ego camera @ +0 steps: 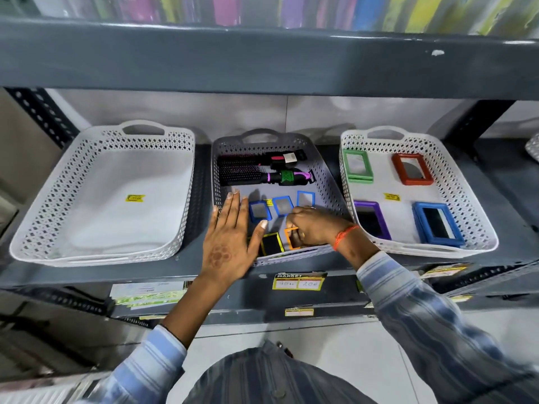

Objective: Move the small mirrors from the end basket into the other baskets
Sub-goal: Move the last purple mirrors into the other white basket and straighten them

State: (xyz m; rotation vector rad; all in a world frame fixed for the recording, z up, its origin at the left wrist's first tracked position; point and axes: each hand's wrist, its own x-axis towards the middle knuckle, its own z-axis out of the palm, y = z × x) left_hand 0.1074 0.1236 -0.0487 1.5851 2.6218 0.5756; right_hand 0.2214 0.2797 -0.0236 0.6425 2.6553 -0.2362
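Observation:
Three baskets stand on a grey shelf. The left white basket (43,217) holds only a yellow sticker. The middle grey basket (326,182) holds three small blue-framed mirrors (282,205), a yellow-framed one (272,244) and an orange-framed one (291,237). My right hand (315,225) is closed on the orange mirror near the basket's front. My left hand (230,243) lies flat and open over the basket's front left corner. The right white basket (455,182) holds larger mirrors: green (357,166), red (411,169), purple (372,219) and blue (437,224).
Two black hairbrushes (250,170) lie at the back of the grey basket. An upper shelf edge (262,62) overhangs the baskets. Price labels (299,281) are stuck on the shelf's front lip. Another basket's edge (533,147) shows at far right.

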